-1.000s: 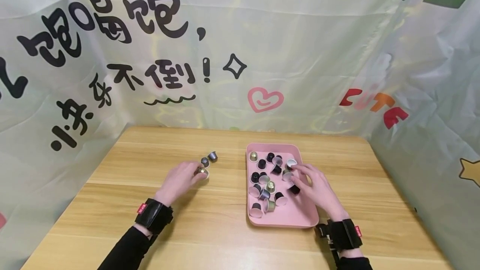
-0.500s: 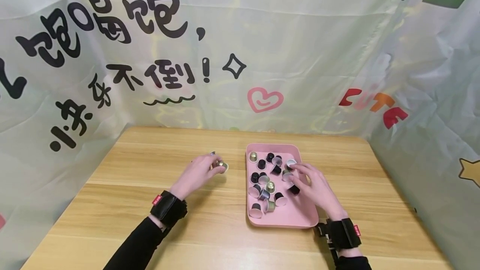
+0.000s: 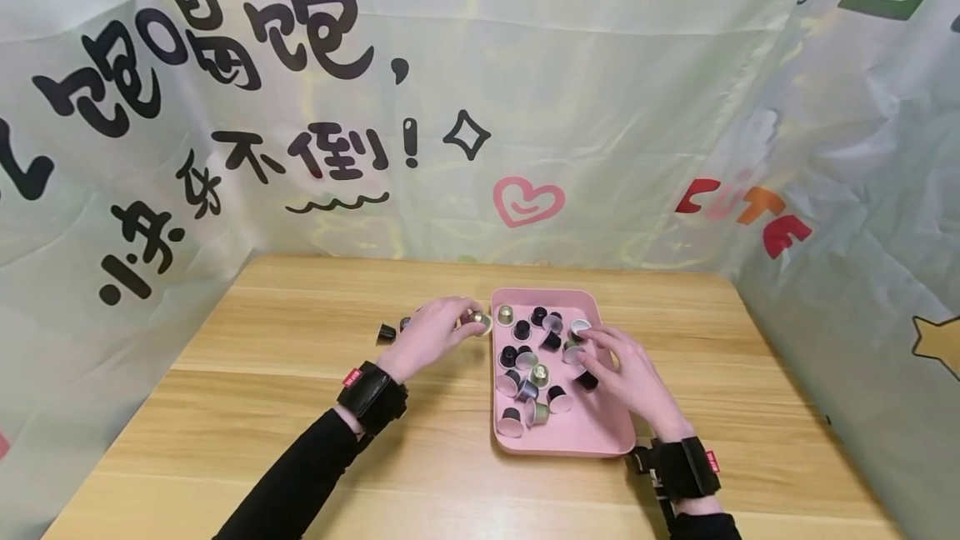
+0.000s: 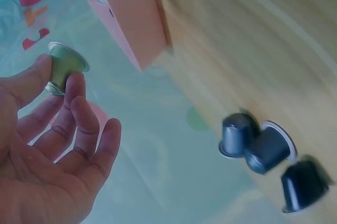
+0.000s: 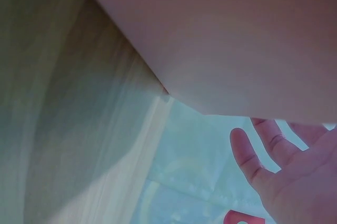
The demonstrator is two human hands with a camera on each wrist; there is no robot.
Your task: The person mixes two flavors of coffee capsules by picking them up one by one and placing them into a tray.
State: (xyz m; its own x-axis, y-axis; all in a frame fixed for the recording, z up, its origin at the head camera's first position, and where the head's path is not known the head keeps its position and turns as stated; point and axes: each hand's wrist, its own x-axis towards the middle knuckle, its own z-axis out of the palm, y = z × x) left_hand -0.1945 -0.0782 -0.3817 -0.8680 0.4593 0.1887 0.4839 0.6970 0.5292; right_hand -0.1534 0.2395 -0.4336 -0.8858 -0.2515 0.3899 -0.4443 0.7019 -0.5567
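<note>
In the head view my left hand (image 3: 431, 336) pinches a green-gold coffee capsule (image 3: 480, 322) between thumb and fingers, right at the left rim of the pink tray (image 3: 603, 432). The left wrist view shows the same capsule (image 4: 66, 67) held by its side, its rim tilted up, the other fingers loosely bent. My right hand (image 3: 633, 377) reaches over the tray's right side with relaxed fingers, its fingertips close to a white-rimmed capsule (image 3: 580, 328). In the right wrist view the tray wall (image 5: 237, 50) hides the fingertips of this hand (image 5: 300, 182).
Several black, green, blue and gold capsules lie scattered in the tray, such as a black one (image 3: 511, 417) at its front. On the wooden table (image 3: 300, 407) left of it are a black capsule (image 3: 386, 333) and two dark blue-grey ones (image 4: 268, 148). A printed curtain (image 3: 637, 107) surrounds the table.
My left hand has carried the green-gold capsule rightward from the loose capsules to the tray's left rim, uncovering a black capsule on the table. My right hand has stayed in place.
</note>
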